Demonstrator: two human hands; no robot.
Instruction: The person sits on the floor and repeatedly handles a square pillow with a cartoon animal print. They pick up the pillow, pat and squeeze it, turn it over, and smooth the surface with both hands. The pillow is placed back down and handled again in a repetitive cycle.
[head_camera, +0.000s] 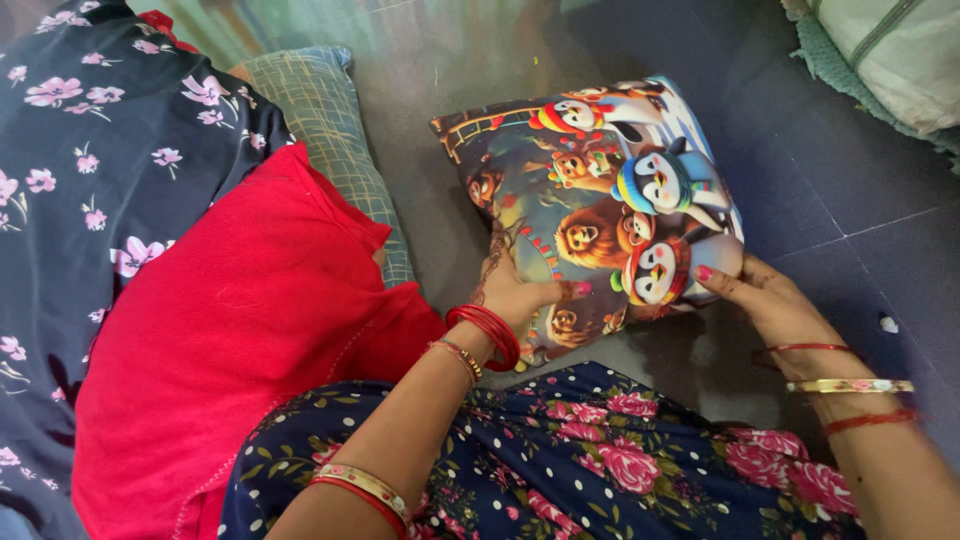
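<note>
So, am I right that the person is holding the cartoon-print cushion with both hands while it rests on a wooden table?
Not quite. Both hands do hold it: the left hand and the right hand grip the near edge of the cartoon-print cushion. However, the head view shows it resting on the dark tiled floor, not on a wooden table.

Smooth, slightly glossy printed fabric cushion (600, 200), matt red cloth (250, 330), shiny dark floor tiles (850, 180), woven checked pillow (330, 130)
</note>
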